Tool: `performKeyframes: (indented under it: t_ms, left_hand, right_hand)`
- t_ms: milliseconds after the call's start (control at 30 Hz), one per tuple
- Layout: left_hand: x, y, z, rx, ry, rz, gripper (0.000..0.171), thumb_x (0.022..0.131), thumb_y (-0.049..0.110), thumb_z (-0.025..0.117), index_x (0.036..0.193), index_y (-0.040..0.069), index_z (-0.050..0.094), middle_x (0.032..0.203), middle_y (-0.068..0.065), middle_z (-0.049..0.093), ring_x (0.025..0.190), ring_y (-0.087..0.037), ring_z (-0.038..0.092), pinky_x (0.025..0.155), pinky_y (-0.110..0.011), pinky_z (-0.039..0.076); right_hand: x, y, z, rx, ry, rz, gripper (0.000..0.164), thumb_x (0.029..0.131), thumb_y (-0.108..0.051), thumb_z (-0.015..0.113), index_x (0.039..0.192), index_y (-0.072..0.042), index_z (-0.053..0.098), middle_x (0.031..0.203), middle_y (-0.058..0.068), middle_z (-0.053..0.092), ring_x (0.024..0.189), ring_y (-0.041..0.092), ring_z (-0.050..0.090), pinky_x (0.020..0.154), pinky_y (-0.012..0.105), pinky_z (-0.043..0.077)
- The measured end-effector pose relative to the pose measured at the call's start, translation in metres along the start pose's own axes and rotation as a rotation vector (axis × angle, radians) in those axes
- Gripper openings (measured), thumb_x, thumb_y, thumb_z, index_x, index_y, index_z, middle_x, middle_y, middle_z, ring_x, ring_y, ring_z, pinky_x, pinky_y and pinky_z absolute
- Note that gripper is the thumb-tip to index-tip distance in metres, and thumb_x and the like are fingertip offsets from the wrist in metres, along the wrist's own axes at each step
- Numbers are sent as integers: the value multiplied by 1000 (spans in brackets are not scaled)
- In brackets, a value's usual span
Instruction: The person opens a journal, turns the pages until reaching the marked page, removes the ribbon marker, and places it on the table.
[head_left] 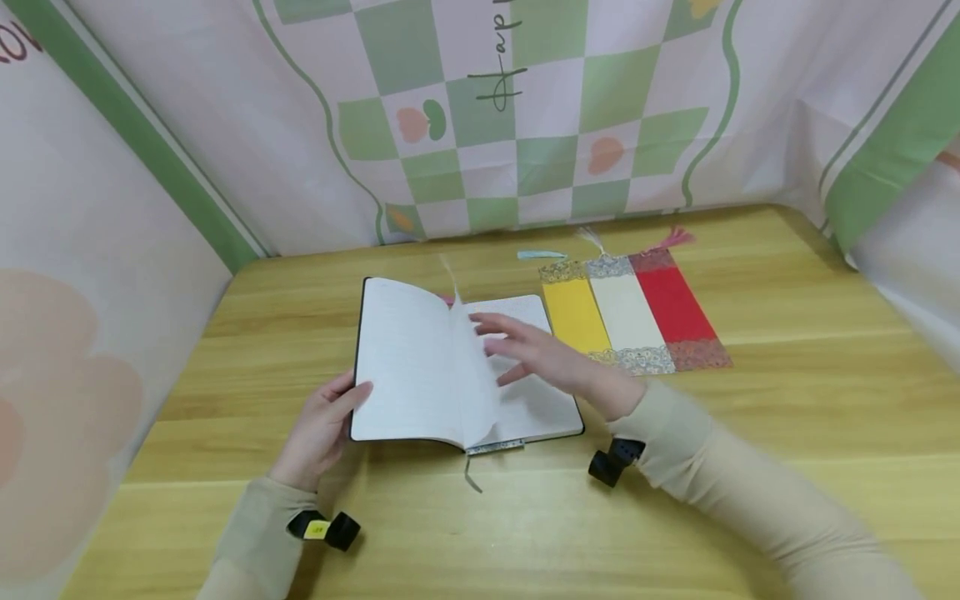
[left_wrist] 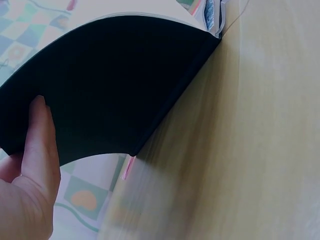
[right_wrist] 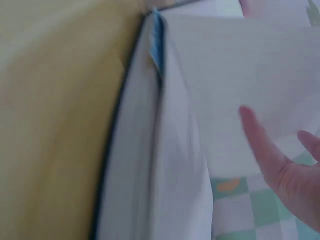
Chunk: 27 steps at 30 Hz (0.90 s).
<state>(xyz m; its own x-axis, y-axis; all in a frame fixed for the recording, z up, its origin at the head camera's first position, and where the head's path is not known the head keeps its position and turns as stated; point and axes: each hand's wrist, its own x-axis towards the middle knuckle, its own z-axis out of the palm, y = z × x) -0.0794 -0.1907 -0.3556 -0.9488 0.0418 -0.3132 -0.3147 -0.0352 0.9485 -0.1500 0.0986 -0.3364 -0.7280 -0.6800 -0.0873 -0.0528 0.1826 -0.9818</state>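
Note:
An open notebook (head_left: 408, 358) with a black cover (left_wrist: 115, 75) and white pages lies on the table, its left half lifted. My left hand (head_left: 322, 421) grips that half at its outer edge, thumb on the page and fingers behind the cover. Over the right half, my right hand (head_left: 543, 358) has its fingers spread beside a raised page (head_left: 474, 375). The patterned end of a bookmark (head_left: 495, 447) pokes out below the pages, near a thin grey ribbon (head_left: 472, 479). A pink tassel (left_wrist: 128, 168) shows past the far end of the spine.
Right of the notebook, yellow (head_left: 576, 315), cream (head_left: 628, 312) and red (head_left: 681, 306) bookmarks with lace-patterned ends lie side by side on the wooden table (head_left: 480, 542). A light blue tassel (head_left: 542, 255) is behind them. A checked cloth (head_left: 547, 158) hangs at the back.

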Motion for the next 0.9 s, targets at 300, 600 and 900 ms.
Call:
performKeyframes:
  t_ms: [300,600,900]
  left_hand:
    - [1,-1,0,-12,0,12,47,100,14,47,142,-3,36,104,10,63,88,-6,63,76,-24,54]
    - [-1,-5,-1,-72,19,47,37,98,7,46,133,-1,46,92,11,67,78,-5,64,69,-21,54]
    - [-2,0,-1,-124,33,51,23,99,13,47,120,7,52,90,11,68,83,-3,63,71,-19,54]
  right_hand:
    - [4,-3,43,-490,-126,-26,57,94,-33,56,146,-17,37,155,12,21,137,30,31,110,49,32]
    - [7,-2,56,-550,-201,47,58,92,-38,59,145,-28,38,159,4,8,145,25,15,114,46,24]
    - [7,-4,60,-626,-254,75,61,94,-37,57,148,-33,30,160,3,2,144,29,16,114,46,25]
